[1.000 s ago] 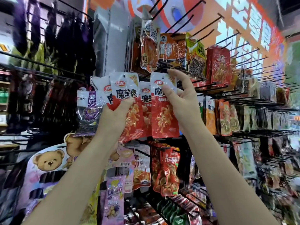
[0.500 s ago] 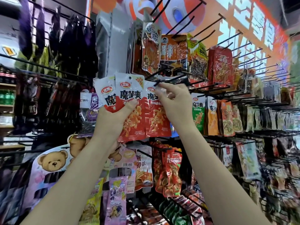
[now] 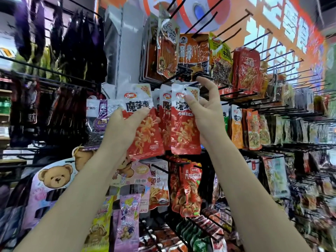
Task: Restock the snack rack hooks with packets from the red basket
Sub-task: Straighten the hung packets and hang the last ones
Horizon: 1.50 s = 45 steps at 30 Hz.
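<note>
My left hand (image 3: 121, 128) grips a small stack of red-and-white snack packets (image 3: 143, 124), thumb across the front one. My right hand (image 3: 205, 113) pinches the top of another red-and-white packet (image 3: 184, 124) with thumb and curled fingers, its hang hole level with a black hook (image 3: 174, 78) of the snack rack. A matching packet (image 3: 164, 117) shows between the two. The index finger of my right hand points up toward the hook row. The red basket is out of view.
Orange and red packets (image 3: 192, 55) hang on the row above. Bare black hooks (image 3: 258, 35) jut out at upper right. Green, orange and red packets (image 3: 252, 130) fill the row to the right. Bear-printed bags (image 3: 54, 179) and red packets (image 3: 190, 188) hang below.
My right hand has drawn one red packet off the stack to the right and raised its top edge toward the hook. My left hand holds the stack in about the same place.
</note>
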### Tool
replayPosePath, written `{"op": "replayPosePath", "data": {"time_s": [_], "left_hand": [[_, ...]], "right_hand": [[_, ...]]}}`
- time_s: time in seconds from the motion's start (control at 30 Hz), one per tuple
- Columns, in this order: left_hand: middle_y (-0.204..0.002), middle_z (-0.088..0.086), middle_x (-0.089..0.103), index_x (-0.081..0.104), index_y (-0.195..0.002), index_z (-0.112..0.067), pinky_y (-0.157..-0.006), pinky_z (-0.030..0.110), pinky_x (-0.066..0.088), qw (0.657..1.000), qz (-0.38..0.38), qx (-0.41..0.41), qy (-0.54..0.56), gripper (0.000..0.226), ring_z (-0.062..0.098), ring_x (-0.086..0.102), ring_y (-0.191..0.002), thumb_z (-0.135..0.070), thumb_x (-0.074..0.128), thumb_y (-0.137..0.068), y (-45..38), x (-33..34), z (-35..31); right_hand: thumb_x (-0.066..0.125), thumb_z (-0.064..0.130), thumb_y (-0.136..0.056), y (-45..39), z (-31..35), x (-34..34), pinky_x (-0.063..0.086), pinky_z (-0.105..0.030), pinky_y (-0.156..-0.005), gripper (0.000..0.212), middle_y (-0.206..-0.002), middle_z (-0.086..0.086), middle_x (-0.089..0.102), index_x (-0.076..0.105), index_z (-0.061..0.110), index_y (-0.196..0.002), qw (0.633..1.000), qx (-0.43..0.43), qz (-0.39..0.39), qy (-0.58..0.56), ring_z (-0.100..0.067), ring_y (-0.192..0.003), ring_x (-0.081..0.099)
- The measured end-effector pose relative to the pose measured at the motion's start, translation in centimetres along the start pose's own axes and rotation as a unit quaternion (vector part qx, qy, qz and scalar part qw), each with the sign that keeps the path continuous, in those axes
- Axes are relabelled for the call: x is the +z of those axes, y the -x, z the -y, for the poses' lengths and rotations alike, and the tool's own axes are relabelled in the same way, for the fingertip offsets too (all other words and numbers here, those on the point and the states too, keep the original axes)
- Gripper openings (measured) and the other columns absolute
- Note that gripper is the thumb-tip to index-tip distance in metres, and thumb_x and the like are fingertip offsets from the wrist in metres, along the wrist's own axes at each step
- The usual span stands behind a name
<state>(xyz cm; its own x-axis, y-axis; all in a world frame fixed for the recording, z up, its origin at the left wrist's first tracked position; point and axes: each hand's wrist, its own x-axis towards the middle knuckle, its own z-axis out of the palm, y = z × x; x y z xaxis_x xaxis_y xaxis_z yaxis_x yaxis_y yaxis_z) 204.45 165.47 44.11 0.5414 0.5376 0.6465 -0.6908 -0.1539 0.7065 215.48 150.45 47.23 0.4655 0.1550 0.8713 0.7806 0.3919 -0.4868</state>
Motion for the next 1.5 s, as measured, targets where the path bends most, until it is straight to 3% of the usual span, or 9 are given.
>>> {"op": "replayPosePath", "data": {"time_s": [0.13, 0.43, 0.7, 0.93, 1.1, 1.2, 1.3, 1.4, 1.5], "left_hand": [[-0.085, 0.007, 0.078, 0.067, -0.087, -0.021, -0.069, 0.046, 0.063, 0.999, 0.025, 0.026, -0.017, 0.014, 0.027, 0.075, -0.076, -0.028, 0.079, -0.087, 0.5, 0.0, 0.2], [-0.081, 0.007, 0.077, 0.074, -0.063, -0.03, -0.074, 0.052, 0.063, 0.999, 0.017, 0.029, -0.03, 0.024, 0.03, 0.075, -0.076, -0.025, 0.08, -0.086, 0.9, -0.6, -0.2], [-0.08, 0.005, 0.078, 0.069, -0.085, -0.016, -0.065, 0.042, 0.063, 0.999, 0.022, 0.018, -0.016, 0.012, 0.025, 0.076, -0.072, -0.022, 0.079, -0.085, 1.5, -0.1, -0.4], [-0.084, 0.01, 0.078, 0.073, -0.076, -0.018, -0.076, 0.054, 0.062, 0.999, 0.02, 0.026, -0.04, 0.016, 0.033, 0.076, -0.078, -0.029, 0.084, -0.079, 1.6, 0.0, -1.2], [-0.076, -0.002, 0.078, 0.073, -0.078, -0.02, -0.067, 0.035, 0.062, 0.989, 0.066, 0.073, -0.115, 0.013, 0.016, 0.075, -0.071, -0.028, 0.084, -0.079, 1.7, 2.1, -1.5], [-0.1, -0.009, 0.073, 0.069, -0.108, -0.022, -0.08, 0.022, 0.056, 0.933, 0.026, 0.22, -0.284, 0.03, 0.009, 0.068, -0.091, -0.04, 0.078, -0.086, 1.4, 3.2, -0.9], [-0.153, 0.003, 0.038, 0.035, -0.152, -0.018, -0.118, 0.025, 0.024, 0.807, 0.011, 0.395, -0.438, 0.071, 0.017, 0.033, -0.144, -0.047, 0.064, -0.095, 0.2, 2.5, 0.1], [-0.169, 0.001, 0.011, 0.027, -0.158, -0.027, -0.122, 0.049, 0.014, 0.731, 0.061, 0.415, -0.539, 0.07, 0.024, 0.006, -0.156, -0.05, 0.052, -0.097, -0.7, 2.4, 1.1], [-0.171, -0.002, 0.004, 0.026, -0.16, -0.027, -0.121, 0.05, 0.012, 0.722, 0.077, 0.386, -0.569, 0.069, 0.024, 0.002, -0.157, -0.047, 0.053, -0.099, -1.1, 2.4, 1.7]], "right_hand": [[0.071, 0.028, -0.092, -0.9, 0.2, 0.9, 0.041, -0.049, -0.062, 0.011, -0.077, -0.015, 0.055, 0.068, 0.037, -0.097, 1.0, -0.019, -0.005, 0.022, -0.028, -0.069, 0.044], [0.072, 0.021, -0.092, -2.2, 0.3, 1.7, 0.056, -0.047, -0.082, 0.008, -0.09, -0.002, 0.069, 0.071, 0.023, -0.1, 0.999, -0.024, 0.02, 0.027, -0.022, -0.084, 0.063], [0.079, 0.026, -0.083, -2.2, -0.5, 1.9, 0.055, -0.058, -0.089, 0.016, -0.107, -0.015, 0.07, 0.073, 0.031, -0.098, 0.999, 0.032, 0.007, 0.009, -0.033, -0.097, 0.066], [0.069, 0.023, -0.094, -0.7, 1.8, 1.0, 0.04, -0.008, -0.069, 0.01, -0.091, 0.004, 0.057, 0.076, 0.018, -0.1, 0.951, -0.123, -0.083, 0.272, 0.0, -0.077, 0.055], [0.064, 0.038, -0.096, 1.3, 4.1, 0.8, 0.049, -0.029, -0.068, 0.031, -0.073, -0.014, 0.063, 0.071, 0.012, -0.083, 0.994, -0.003, 0.038, 0.099, -0.012, -0.07, 0.059], [0.066, 0.034, -0.096, 0.6, 3.2, 0.9, 0.05, -0.033, -0.065, 0.028, -0.072, -0.005, 0.063, 0.066, 0.016, -0.075, 0.997, 0.042, 0.04, 0.055, -0.012, -0.07, 0.059], [0.066, 0.045, -0.093, -1.0, 2.2, 0.5, 0.049, -0.047, -0.067, 0.039, -0.077, -0.013, 0.055, 0.06, 0.009, -0.078, 0.996, 0.085, 0.02, 0.027, -0.023, -0.073, 0.054], [0.066, 0.056, -0.083, -2.3, 1.7, 1.2, 0.054, -0.059, -0.08, 0.065, -0.096, -0.026, 0.067, 0.06, -0.006, -0.1, 0.992, 0.12, 0.033, 0.023, -0.029, -0.084, 0.062], [0.063, 0.05, -0.091, -2.9, 1.3, 1.8, 0.055, -0.054, -0.094, 0.045, -0.109, -0.019, 0.073, 0.07, 0.008, -0.104, 0.988, 0.147, 0.053, 0.001, -0.031, -0.103, 0.069]]}}
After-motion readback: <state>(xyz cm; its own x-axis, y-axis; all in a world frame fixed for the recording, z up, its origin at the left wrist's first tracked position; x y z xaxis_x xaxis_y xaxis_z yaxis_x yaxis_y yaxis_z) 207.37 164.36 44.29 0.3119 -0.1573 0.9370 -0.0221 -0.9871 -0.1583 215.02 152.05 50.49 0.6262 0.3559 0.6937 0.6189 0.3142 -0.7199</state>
